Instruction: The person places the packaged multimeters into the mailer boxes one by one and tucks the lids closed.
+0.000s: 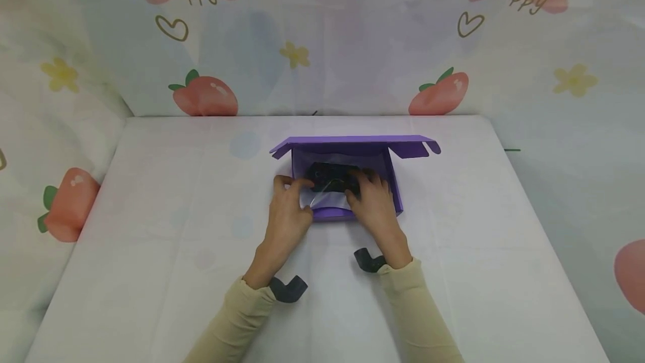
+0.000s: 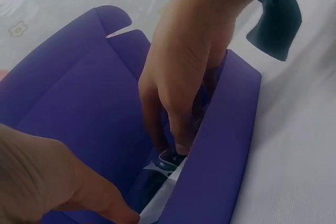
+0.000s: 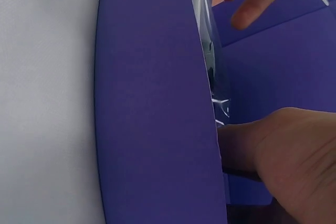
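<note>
At the middle of the white table (image 1: pixel 201 195) stands an open purple box (image 1: pixel 396 195), its lid (image 1: pixel 353 140) raised on the twelve o'clock side. Inside lies a black packet (image 1: pixel 325 175). From about four o'clock the right hand (image 1: pixel 375 206) reaches in, thumb and fingers bent round the packet's three o'clock end. At about eight o'clock the left hand (image 1: pixel 288 212) has its fingers partly bent near the other end; whether it pinches anything, I cannot tell.

Only the head view shows most of the packet's top. The right wrist view brings out clear plastic (image 3: pixel 223 106) rising past the front wall, beside the left hand's spread fingers; that wall, on the six o'clock side, hides most of the contents there. The left wrist view looks past it and shows the right fingertips at the dark packet.

Dark angled pieces (image 1: pixel 288 290) jut from both wrists by the pale sleeves (image 1: pixel 229 318). Beyond the table at twelve o'clock hangs a printed backdrop (image 1: pixel 322 43) with strawberries.
</note>
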The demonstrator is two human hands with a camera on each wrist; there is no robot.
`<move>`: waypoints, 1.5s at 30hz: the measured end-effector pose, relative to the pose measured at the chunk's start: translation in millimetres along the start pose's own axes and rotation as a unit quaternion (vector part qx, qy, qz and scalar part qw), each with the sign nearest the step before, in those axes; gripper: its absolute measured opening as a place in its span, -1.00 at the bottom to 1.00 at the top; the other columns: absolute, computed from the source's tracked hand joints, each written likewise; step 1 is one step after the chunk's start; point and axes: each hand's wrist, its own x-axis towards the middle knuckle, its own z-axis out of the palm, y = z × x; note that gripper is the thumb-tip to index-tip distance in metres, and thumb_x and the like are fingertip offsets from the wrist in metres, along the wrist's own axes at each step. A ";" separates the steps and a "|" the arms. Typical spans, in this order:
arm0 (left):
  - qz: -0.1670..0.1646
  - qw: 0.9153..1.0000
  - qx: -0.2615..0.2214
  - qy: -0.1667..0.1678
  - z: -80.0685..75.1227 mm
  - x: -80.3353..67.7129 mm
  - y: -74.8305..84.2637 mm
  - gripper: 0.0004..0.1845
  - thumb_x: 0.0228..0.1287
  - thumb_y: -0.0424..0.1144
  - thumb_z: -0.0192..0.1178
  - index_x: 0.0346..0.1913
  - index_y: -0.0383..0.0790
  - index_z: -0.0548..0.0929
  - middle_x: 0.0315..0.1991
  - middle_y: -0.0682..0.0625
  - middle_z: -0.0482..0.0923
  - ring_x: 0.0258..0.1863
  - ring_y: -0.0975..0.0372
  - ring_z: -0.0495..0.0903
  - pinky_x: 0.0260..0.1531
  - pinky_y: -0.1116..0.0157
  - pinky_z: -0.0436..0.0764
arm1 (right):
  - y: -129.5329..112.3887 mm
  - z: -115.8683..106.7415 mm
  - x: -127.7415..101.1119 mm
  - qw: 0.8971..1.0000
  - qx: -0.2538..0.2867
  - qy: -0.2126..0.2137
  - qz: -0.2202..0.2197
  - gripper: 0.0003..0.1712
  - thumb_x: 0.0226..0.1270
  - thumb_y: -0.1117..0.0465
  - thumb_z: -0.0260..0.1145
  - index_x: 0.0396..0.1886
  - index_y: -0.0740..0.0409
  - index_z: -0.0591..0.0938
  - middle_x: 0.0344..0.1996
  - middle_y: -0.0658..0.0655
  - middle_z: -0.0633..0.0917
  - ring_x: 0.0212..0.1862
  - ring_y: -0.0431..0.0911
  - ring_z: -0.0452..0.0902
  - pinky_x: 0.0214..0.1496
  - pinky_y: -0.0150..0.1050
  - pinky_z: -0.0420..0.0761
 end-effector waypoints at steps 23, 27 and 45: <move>-0.123 0.979 -0.163 -0.029 -12.6 13.9 -13.4 -0.50 0.07 -0.57 0.32 0.13 -0.23 0.71 0.25 -0.26 0.44 0.07 -0.10 0.60 -0.02 0.12 0.66 | -24.2 30.2 -21.9 0.945 -0.097 0.152 -0.272 -0.29 0.14 -0.01 0.65 0.23 0.07 0.58 0.19 0.18 0.59 0.22 0.18 0.50 0.19 0.16 0.53; -0.124 0.976 -0.177 -0.027 -12.9 15.0 -13.2 -0.50 0.06 -0.56 0.32 0.12 -0.23 0.71 0.24 -0.26 0.46 0.06 -0.10 0.62 -0.06 0.16 0.66 | -24.5 29.4 -19.7 0.930 -0.145 0.161 -0.298 -0.42 0.18 0.05 0.64 0.14 0.06 0.61 0.13 0.14 0.64 0.16 0.13 0.57 0.13 0.09 0.59; 0.062 0.995 0.077 -0.023 -4.3 2.1 -3.9 -0.84 0.27 -0.51 0.32 -0.13 -0.32 0.78 -0.01 -0.23 0.63 -0.07 -0.12 0.59 -0.02 0.01 0.60 | -26.3 27.8 -21.8 0.909 -0.183 0.154 -0.341 -0.82 0.28 0.30 0.48 -0.15 0.01 0.75 -0.10 0.04 0.77 0.01 0.02 0.71 0.15 0.07 0.61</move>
